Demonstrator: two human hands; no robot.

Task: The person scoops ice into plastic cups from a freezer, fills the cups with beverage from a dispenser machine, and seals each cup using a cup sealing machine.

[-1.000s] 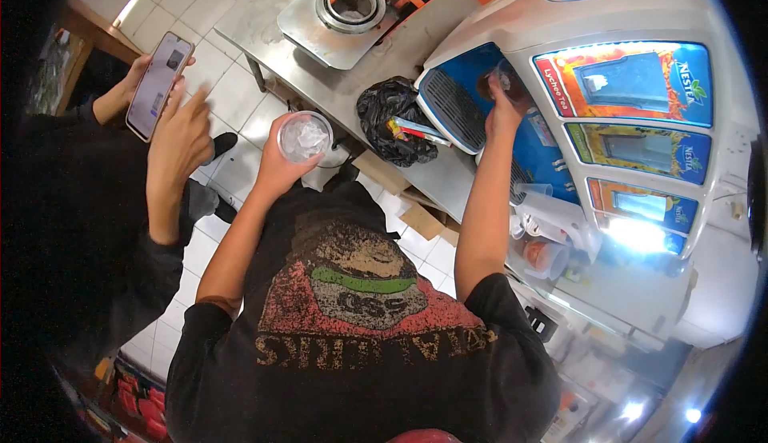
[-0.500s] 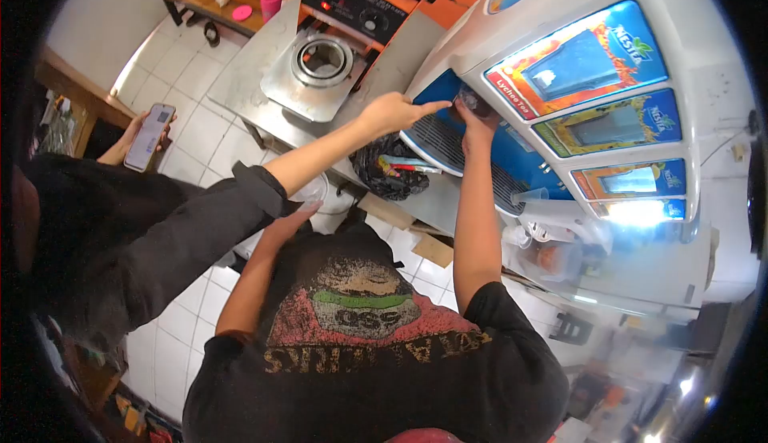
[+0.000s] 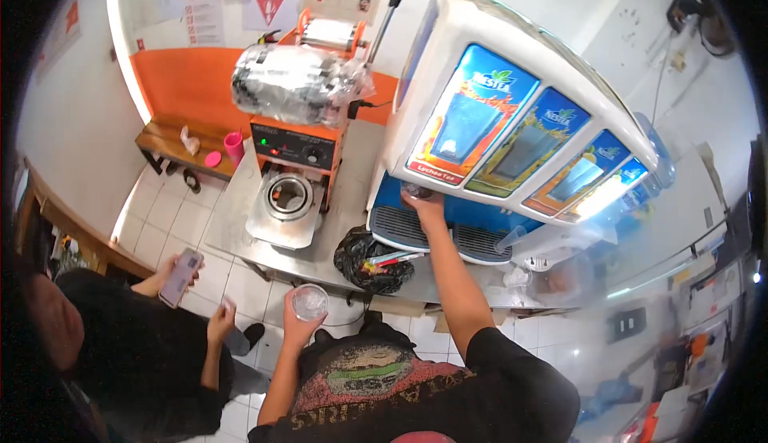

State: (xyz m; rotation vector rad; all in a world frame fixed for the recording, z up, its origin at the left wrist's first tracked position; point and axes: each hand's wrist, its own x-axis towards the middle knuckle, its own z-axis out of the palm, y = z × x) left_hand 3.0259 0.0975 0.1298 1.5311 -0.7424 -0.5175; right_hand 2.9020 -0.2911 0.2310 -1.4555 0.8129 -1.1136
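Note:
My left hand (image 3: pixel 298 325) is closed round a clear plastic cup (image 3: pixel 310 302) with what looks like ice in it, held in front of my body by the counter's edge. Reaching forward, my right hand (image 3: pixel 426 205) grips a cup (image 3: pixel 417 191) under the leftmost spout area of the drink dispenser (image 3: pixel 445 135). That cup is partly hidden by the machine and my fingers, and its contents look dark. Below my right hand lies the dispenser's slotted drip tray (image 3: pixel 394 227).
At the left a co-worker holds a phone (image 3: pixel 182 277); the person's other hand (image 3: pixel 222 321) is near my left arm. A cup sealing machine (image 3: pixel 282 203) stands on the metal counter (image 3: pixel 228 231). A black plastic bag (image 3: pixel 352 261) sits at the counter's front edge.
The co-worker's pointing arm has pulled back from the dispenser to the left. My view has tilted up, and the cup in my left hand shows fully. My right hand stays at the dispenser.

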